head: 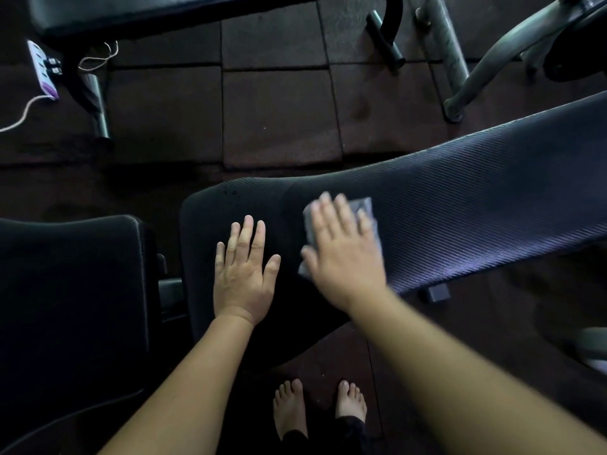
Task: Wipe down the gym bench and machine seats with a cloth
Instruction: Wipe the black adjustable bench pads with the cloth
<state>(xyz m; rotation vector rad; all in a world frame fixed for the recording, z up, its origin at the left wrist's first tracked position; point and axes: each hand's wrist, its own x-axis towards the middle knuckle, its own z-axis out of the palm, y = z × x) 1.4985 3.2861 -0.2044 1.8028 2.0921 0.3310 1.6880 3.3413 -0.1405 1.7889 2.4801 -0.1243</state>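
Observation:
A long black ribbed gym bench pad (476,198) runs from the centre of the view up to the right. My right hand (345,254) lies flat on a grey cloth (364,208) and presses it onto the pad near its left end; the hand is motion-blurred. My left hand (243,274) rests flat on the same pad, fingers spread and empty, just left of the cloth. A separate black seat pad (72,284) sits at the left.
Another black bench (138,11) stands across the top, with its metal leg (95,100). A white power strip (42,68) and cable lie on the dark rubber tile floor at top left. Grey machine tubes (460,67) stand at top right. My bare feet (318,408) are below the bench.

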